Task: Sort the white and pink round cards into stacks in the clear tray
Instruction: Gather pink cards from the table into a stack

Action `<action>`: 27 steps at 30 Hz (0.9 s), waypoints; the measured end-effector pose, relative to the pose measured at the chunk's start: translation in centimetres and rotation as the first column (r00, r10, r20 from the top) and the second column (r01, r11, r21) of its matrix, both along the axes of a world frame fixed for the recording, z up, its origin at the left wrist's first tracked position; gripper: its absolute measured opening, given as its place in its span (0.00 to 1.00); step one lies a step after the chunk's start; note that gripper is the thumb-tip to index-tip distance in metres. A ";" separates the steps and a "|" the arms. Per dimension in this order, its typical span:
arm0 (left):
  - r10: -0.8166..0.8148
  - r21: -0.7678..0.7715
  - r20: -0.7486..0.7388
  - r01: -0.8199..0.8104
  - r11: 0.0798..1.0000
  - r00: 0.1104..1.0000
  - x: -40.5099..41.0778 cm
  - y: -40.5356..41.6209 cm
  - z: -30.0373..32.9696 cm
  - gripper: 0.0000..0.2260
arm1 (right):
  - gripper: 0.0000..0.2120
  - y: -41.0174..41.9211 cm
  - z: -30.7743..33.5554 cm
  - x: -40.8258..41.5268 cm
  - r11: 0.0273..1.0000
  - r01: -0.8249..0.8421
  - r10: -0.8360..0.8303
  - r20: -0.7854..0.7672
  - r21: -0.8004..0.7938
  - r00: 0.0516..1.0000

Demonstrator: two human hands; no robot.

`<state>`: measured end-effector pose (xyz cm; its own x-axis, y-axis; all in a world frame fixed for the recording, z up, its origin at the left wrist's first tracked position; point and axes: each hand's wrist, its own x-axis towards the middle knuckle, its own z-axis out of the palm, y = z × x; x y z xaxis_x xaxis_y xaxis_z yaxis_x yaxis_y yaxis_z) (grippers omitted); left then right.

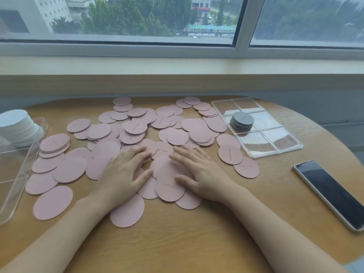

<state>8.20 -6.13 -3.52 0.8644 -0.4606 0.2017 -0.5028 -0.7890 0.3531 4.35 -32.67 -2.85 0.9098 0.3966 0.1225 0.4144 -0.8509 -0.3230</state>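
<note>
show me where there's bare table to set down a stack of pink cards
Bare table lies at the near edge between the forearms, and between the divided tray and the phone. The middle is crowded with pink cards under the left hand and right hand.

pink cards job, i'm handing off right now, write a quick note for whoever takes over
Left hand and right hand: both open, flat on the pink cards near the table's front edge, gripping nothing.
Done: white stack sits in the clear tray at far left.
Left: pink cards lie loose across the table, one small pink pile beside the tray; none in it yet.
</note>
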 end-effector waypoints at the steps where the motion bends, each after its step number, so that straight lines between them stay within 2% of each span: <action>1: 0.006 0.002 0.011 -0.006 1.000 1.000 0.0 0.0 -0.1 0.29 | 0.32 -0.2 -0.1 0.5 0.996 0.082 -0.081 0.046 -0.020 0.996; 2: 0.014 0.001 0.022 -0.015 1.000 1.000 0.0 0.0 -0.2 0.29 | 0.35 -0.6 -0.1 1.1 0.982 0.186 -0.184 0.066 -0.026 0.981; 4: 0.041 -0.008 0.042 -0.041 0.999 0.998 0.0 0.0 -0.2 0.29 | 0.36 -1.5 0.1 2.6 0.928 0.371 -0.371 0.009 -0.026 0.929; 7: 0.096 -0.007 0.068 -0.096 0.995 0.993 0.0 0.2 -0.1 0.29 | 0.34 -2.4 0.5 4.7 0.891 0.445 -0.452 -0.081 -0.092 0.888; 10: 0.123 -0.019 0.066 -0.122 0.992 0.990 0.2 0.3 -0.1 0.30 | 0.30 -1.7 0.5 5.5 0.936 0.349 -0.352 -0.108 -0.045 0.930; 13: 0.132 -0.057 0.021 -0.130 0.990 0.991 0.4 0.3 -0.2 0.32 | 0.24 -0.5 0.3 4.5 0.980 0.193 -0.190 -0.071 0.044 0.979; 16: 0.076 -0.100 -0.016 -0.077 0.992 0.997 0.7 0.3 -0.2 0.34 | 0.21 0.0 -0.2 3.5 0.992 0.099 -0.096 -0.036 0.076 0.995; 23: -0.032 -0.139 -0.004 0.031 0.990 0.999 0.8 0.3 -0.4 0.26 | 0.16 0.2 -0.7 3.4 0.985 0.082 -0.095 0.083 0.154 0.992; 27: -0.017 -0.143 0.076 0.028 0.989 0.997 0.8 0.2 -0.4 0.23 | 0.21 0.3 -0.5 3.6 0.990 0.085 -0.107 0.189 0.117 0.976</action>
<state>9.04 -5.94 -3.89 0.8342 -0.4413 0.3307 -0.5490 -0.7207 0.4233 7.98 -32.38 -3.35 0.8977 0.2835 0.3372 0.3961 -0.8545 -0.3360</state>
